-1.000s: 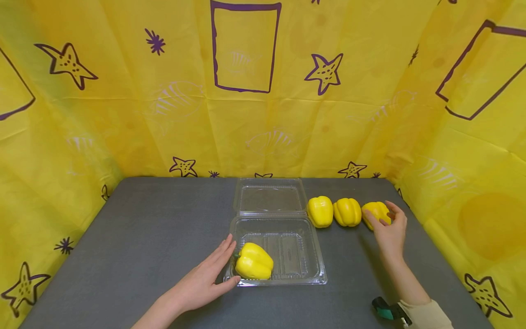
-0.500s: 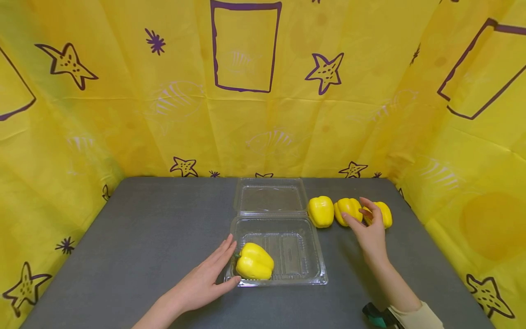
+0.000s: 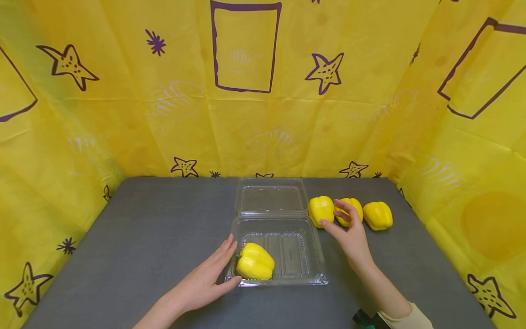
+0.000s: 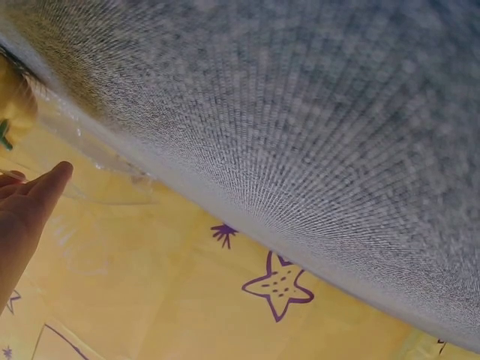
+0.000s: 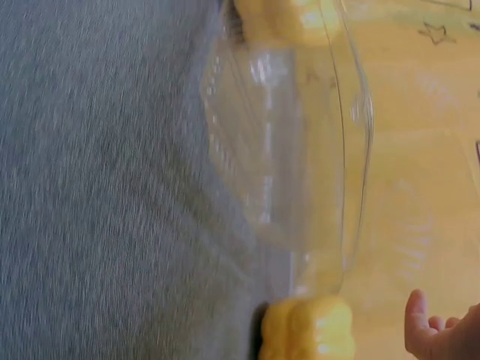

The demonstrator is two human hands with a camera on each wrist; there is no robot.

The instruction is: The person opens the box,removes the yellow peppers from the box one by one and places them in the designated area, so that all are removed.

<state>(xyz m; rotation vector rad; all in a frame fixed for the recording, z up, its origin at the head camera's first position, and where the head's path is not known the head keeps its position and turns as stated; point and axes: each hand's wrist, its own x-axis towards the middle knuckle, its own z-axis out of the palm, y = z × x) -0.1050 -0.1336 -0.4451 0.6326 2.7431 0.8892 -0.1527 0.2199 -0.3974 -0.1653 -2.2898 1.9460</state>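
A clear plastic clamshell container (image 3: 291,249) lies unfolded on the table, holding one yellow bell pepper (image 3: 255,261) in its near left corner. At the container's left side rests my left hand (image 3: 203,285), fingers straight, thumb by the near rim. Three more yellow peppers stand in a row to the right: a left one (image 3: 321,211), a middle one (image 3: 357,208) partly covered by fingers, and a right one (image 3: 378,215). Over the row, nearest the left and middle peppers, hovers my right hand (image 3: 351,237), thumb and fingers spread, holding nothing. In the right wrist view a pepper (image 5: 307,330) sits apart from that hand.
The container's lid (image 3: 269,196) lies flat behind its base. A dark grey table (image 3: 164,219) carries everything. Yellow printed cloth (image 3: 185,119) hangs behind it and along both sides. A dark and green strap piece (image 3: 365,320) shows below my right wrist.
My right hand has moved left along the row, from the right pepper past the middle one toward the left one. The peppers and my left hand have stayed in place.
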